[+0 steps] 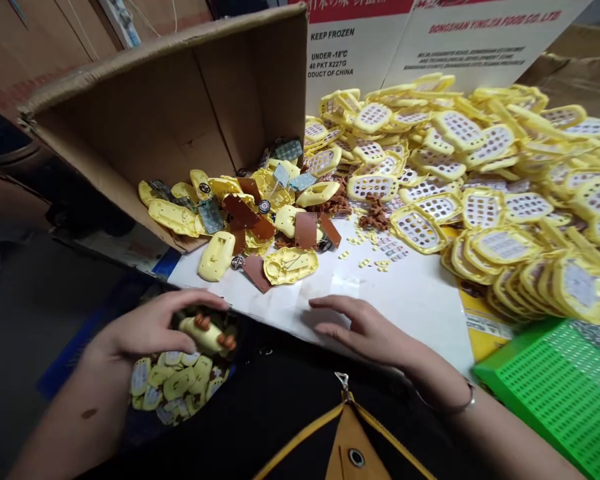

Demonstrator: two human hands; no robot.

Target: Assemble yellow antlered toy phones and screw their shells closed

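Observation:
My left hand [160, 325] is over a bin at the table's front edge, thumb and fingers spread apart. Just beyond the thumb is a blurred yellow plastic toy shell [203, 335] with brown knobs, seemingly loose from the fingers. Below it, many yellow shell pieces [180, 383] fill the bin. My right hand [363, 330] hovers over the white tabletop [410, 300], fingers apart, with nothing in it. Ahead of the hands lie a yellow shell half [291, 265], another yellow shell [217, 256] and a brown flat plate [257, 272].
An open cardboard box [180, 113] on its side spills shells, circuit boards and small round speakers. Yellow keypad frames [420, 227] pile high at right, near brown bits [374, 213] and tiny yellow buttons [383, 265]. A green perforated basket [550, 380] stands at front right.

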